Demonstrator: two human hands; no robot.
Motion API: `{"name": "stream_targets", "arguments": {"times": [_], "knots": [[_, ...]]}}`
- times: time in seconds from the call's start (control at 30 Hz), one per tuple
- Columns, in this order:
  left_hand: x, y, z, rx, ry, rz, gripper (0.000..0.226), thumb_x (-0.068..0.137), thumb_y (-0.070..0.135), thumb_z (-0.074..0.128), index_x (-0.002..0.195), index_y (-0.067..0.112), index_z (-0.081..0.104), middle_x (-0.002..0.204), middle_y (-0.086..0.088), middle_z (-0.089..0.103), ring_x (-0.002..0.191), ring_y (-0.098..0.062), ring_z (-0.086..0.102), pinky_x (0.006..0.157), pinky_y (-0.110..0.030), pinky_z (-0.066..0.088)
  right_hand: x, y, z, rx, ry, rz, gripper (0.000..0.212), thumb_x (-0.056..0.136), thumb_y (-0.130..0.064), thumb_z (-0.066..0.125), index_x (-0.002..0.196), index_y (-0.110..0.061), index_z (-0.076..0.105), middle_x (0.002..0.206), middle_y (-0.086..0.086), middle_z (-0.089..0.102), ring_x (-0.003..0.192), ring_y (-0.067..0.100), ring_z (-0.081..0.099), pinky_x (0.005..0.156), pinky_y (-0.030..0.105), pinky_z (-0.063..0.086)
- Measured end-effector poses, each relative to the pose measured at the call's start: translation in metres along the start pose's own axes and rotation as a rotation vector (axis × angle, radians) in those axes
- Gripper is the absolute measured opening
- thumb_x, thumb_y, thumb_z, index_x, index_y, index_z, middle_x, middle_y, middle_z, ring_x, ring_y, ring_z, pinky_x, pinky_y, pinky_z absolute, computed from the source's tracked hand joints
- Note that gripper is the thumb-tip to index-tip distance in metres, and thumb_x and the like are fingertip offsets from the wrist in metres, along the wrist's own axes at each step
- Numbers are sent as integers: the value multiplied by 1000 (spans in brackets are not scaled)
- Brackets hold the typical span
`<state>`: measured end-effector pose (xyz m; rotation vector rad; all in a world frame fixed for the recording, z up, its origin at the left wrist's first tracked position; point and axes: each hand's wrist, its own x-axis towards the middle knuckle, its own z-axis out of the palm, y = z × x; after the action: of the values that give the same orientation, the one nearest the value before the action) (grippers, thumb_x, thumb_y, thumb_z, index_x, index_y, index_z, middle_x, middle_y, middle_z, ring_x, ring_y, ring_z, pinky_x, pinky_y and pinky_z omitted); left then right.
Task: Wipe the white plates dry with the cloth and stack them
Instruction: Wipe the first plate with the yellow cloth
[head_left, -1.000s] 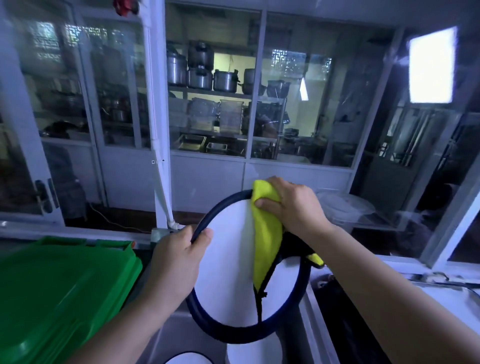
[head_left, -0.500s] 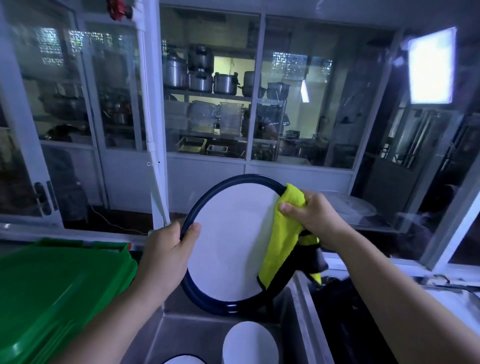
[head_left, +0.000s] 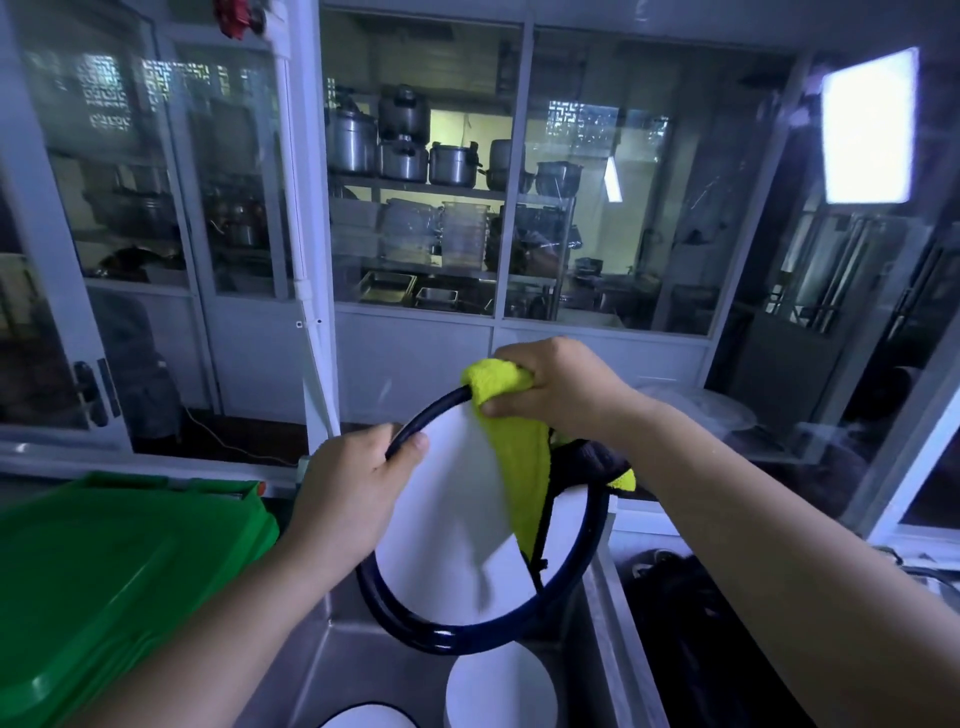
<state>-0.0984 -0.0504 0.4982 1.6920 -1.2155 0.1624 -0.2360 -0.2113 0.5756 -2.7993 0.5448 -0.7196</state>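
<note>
"Yellow cloth (head_left: 519, 467) — where does it sit on the plate (head_left: 447, 525)?"

"Bunched over the top rim, pinched in the right hand (head_left: 561, 389); its tail hangs down the white face."

"And the other grip?"

"Left hand (head_left: 348, 488) clenched on the dark left rim. It holds the plate nearly upright above the sink (head_left: 332, 665), apart from the plates (head_left: 498, 691) lying down there."

"Which way should the wipe run?"

"Downward, I'd judge — the bare face lies below the right hand, the nearer of the two."

"And around?"

"Steel sink, a green lid (head_left: 104, 597) at the left, glass (head_left: 649, 249) ahead with pots (head_left: 400, 150) shelved behind it."
</note>
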Motion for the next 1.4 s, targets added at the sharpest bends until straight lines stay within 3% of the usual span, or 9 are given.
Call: {"name": "stream_targets", "arguments": {"times": [0.23,0.4,0.5,0.6,0.8,0.93,1.17,1.3,1.4], "knots": [[-5,-8,-6,-126,169,-42,49,94,24,57,56,9,30,47,7,23,48,-11,21,49,-29,22,-33,41,32,703,364,344,19,84,-15,73,70,-16,60,55,-9,59,50,5,53,46,18,44],[-17,-19,9,-284,321,-121,39,98,23,54,62,12,43,50,9,29,45,-8,28,41,-17,23,-56,44,60,1131,486,580,13,88,-20,69,83,-9,65,67,5,67,57,19,65,47,30,52],[-17,-34,13,-385,167,-206,44,96,26,56,63,6,36,52,6,26,48,-7,27,46,-20,24,-59,43,48,1023,532,535,12,85,-23,71,74,-19,69,65,4,65,54,18,63,45,33,51],[-3,-38,2,-384,-38,-234,44,72,49,59,62,11,39,55,-2,33,53,-16,35,52,-28,28,-56,41,26,736,555,482,17,85,-24,71,68,-29,68,60,-1,63,52,14,61,40,33,50],[58,-4,-5,-69,-189,96,45,87,48,60,71,7,52,52,10,39,47,-6,35,47,-22,24,-39,21,1,239,377,315,19,81,-33,73,71,-22,61,62,-1,64,61,19,62,57,37,52],[63,2,1,-40,-155,156,46,95,34,56,59,14,36,48,10,29,42,-8,31,44,-21,25,-37,15,-12,165,287,263,16,83,-34,72,80,-20,65,71,9,68,66,28,64,61,40,53],[49,22,20,-3,-42,246,40,92,29,62,61,7,48,45,4,34,45,-15,35,46,-27,22,-14,-6,-29,-375,131,-45,33,80,-51,68,86,-20,59,67,-2,56,70,26,53,57,33,35],[44,20,23,-79,11,192,45,93,29,61,57,12,39,45,7,27,43,-10,27,45,-26,20,-11,1,-34,-256,108,2,25,78,-47,72,78,-27,57,61,-11,50,66,18,51,53,28,36],[40,10,23,-210,94,59,50,94,31,59,55,18,31,41,8,27,43,-10,27,43,-23,20,-18,20,-35,102,210,187,19,79,-34,76,78,-22,62,69,-7,63,66,16,61,58,32,49]]}}
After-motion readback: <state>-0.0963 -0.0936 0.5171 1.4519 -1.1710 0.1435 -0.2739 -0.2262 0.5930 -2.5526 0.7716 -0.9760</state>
